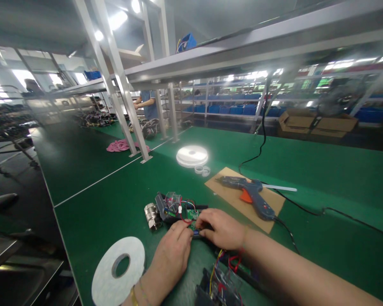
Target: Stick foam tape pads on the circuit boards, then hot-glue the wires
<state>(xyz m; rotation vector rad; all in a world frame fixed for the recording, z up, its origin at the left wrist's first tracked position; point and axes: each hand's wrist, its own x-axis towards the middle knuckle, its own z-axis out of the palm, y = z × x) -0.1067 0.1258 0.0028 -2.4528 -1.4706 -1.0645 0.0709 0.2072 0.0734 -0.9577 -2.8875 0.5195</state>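
Housing (pixel 160 207): black, boxy, partly clear-covered
Metal fitting (pixel 152 216): shiny, rounded, beside the housing
Circuit board (pixel 191 213): flat, green, right at the fingertips
Left hand (pixel 175 243): fingers bunched at the board; hold cannot be told
Right hand (pixel 223 229): fingers curled narrowly over it; cannot tell whether anything is pinched

Wears narrow yellow-gold band (pixel 134 296) round left wrist (pixel 149 284); just beside it, thinner strand (pixel 143 290), colour unclear. Shows left hand (pixel 175 246) and right hand (pixel 222 229) bare to the fingertips, right forearm (pixel 293 263) likewise bare, out to edge of view.
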